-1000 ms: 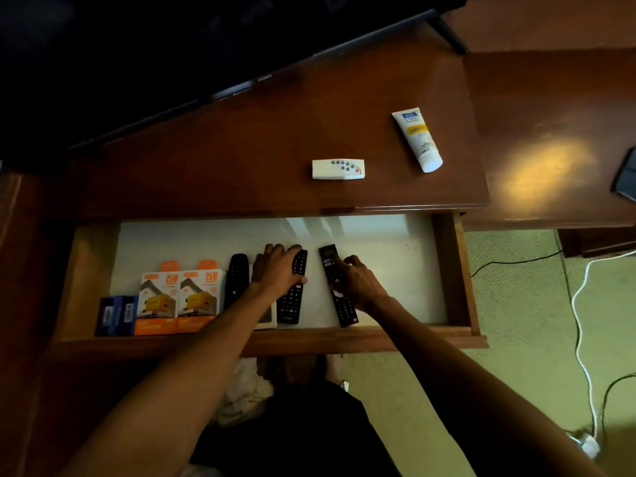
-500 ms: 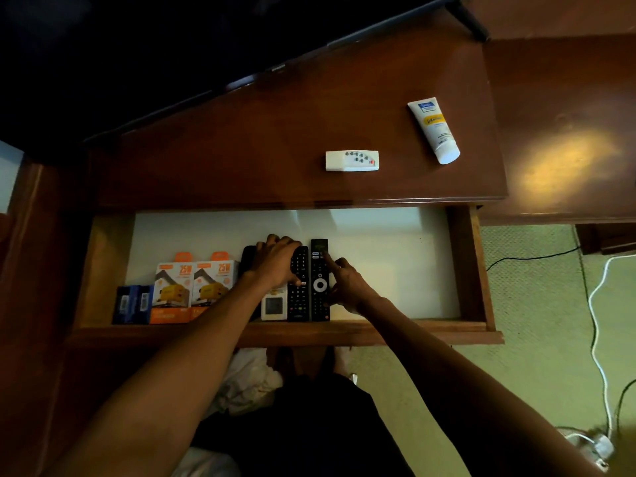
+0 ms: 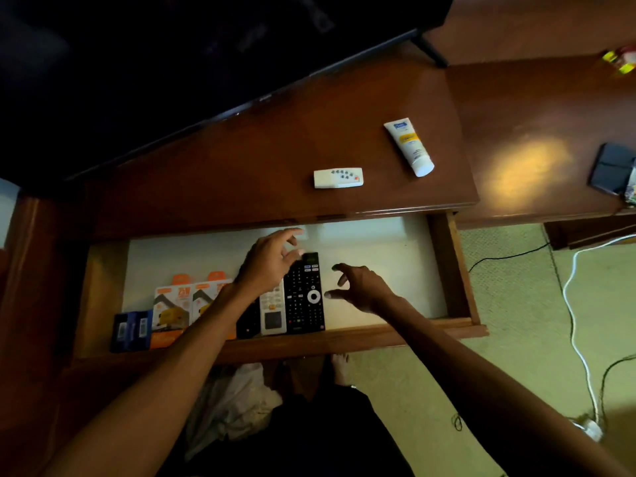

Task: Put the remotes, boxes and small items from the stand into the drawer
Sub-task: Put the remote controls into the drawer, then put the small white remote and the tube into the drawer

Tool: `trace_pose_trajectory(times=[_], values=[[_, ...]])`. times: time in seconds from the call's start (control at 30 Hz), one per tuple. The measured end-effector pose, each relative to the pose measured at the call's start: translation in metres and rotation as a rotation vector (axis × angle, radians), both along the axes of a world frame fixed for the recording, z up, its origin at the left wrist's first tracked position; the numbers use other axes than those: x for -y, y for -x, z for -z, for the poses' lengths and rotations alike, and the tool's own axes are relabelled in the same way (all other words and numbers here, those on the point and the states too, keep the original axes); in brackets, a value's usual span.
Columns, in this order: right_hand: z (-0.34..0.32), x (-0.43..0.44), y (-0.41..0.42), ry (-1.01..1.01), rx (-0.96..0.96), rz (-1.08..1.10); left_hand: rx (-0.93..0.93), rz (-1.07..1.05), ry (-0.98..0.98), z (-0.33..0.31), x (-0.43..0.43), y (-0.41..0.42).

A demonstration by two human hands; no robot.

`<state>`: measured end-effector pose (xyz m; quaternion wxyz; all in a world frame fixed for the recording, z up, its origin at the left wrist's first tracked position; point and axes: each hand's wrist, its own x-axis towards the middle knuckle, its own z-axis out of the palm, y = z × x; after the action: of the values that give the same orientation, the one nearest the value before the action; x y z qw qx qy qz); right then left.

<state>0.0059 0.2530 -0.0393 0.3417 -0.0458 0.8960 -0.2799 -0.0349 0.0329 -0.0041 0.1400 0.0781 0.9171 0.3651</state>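
The open drawer [image 3: 451, 270] holds a row along its front: a dark blue box [image 3: 130, 330], two orange-and-white boxes [image 3: 172, 304], a black remote partly under my left arm [image 3: 248, 323], a white remote [image 3: 273, 311] and a long black remote [image 3: 304, 294]. My left hand [image 3: 272, 258] hovers over the remotes' far ends, fingers spread, holding nothing. Just right of the long black remote is my right hand [image 3: 361, 285], open and apart from it. On the stand top [image 3: 241, 166] lie a small white remote [image 3: 338, 177] and a white tube with a yellow label [image 3: 409, 146].
A dark TV [image 3: 172, 63] stands at the back of the stand. A second wooden surface [image 3: 537, 132] to the right carries a dark flat object [image 3: 611, 168]. White and black cables [image 3: 578, 339] run over the green carpet.
Both hands pushed the long black remote left against the others, then let go and lifted off. The remotes now lie side by side.
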Motion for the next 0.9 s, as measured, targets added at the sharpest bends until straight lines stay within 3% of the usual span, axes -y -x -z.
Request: trace_pose_trajectory(times=[0.17, 0.33, 0.5, 0.6, 0.73, 0.9], values=[[-0.059, -0.033, 0.04, -0.009, -0.292, 0.205, -0.119, -0.004, -0.075, -0.046, -0.028, 0.042], [-0.107, -0.075, 0.102, -0.048, -0.527, 0.387, -0.263, 0.106, 0.056, -0.054, -0.078, 0.092], [-0.105, -0.123, 0.169, -0.179, -0.541, 0.338, -0.165, 0.209, 0.285, -0.042, -0.111, 0.139], [-0.091, -0.138, 0.196, -0.213, -0.463, 0.292, -0.039, 0.196, 0.32, -0.033, -0.121, 0.151], [-0.075, -0.14, 0.217, -0.206, -0.331, 0.206, -0.009, 0.121, 0.22, -0.026, -0.127, 0.155], [-0.068, -0.14, 0.217, -0.179, -0.384, 0.17, -0.048, 0.053, 0.07, -0.029, -0.123, 0.153]])
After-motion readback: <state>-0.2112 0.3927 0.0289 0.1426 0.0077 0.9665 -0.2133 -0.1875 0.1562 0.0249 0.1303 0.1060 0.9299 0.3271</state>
